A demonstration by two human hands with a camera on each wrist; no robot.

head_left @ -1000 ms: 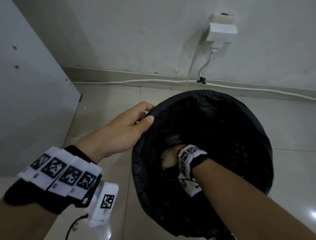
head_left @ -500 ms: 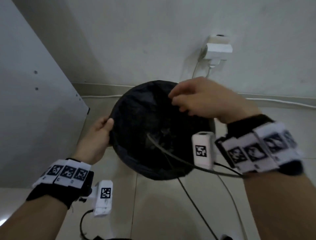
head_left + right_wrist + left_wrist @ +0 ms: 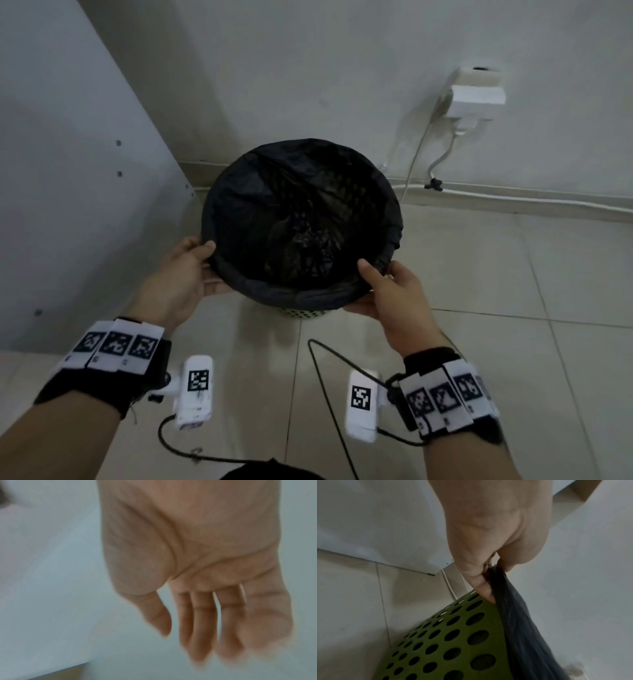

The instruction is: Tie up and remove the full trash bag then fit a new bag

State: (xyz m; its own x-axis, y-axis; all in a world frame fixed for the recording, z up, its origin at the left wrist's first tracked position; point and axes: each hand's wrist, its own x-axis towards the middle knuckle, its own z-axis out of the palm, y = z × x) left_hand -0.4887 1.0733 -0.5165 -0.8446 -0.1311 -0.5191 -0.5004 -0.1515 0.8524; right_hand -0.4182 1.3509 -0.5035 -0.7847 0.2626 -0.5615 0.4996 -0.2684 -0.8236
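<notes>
A black trash bag [image 3: 301,219] lines the green perforated bin [image 3: 303,312], its edge folded over the rim all round. My left hand [image 3: 191,270] is at the rim's near left. In the left wrist view the left hand [image 3: 488,568] pinches the bag's edge [image 3: 518,628] between thumb and fingers against the bin wall [image 3: 453,642]. My right hand [image 3: 387,294] is at the near right of the rim, thumb lying on the bag and fingers below. The blurred right wrist view shows the right hand [image 3: 197,615] with straight fingers and nothing in them.
The bin stands on a tiled floor near a wall corner. A white cabinet panel [image 3: 68,205] stands to the left. A wall socket with an adapter [image 3: 476,96] and cables [image 3: 513,198] are behind on the right. A black cable [image 3: 329,383] loops on the floor.
My right hand came out of the bin, went to the far rim, then moved round to the near right rim. My left hand stayed on the left rim.
</notes>
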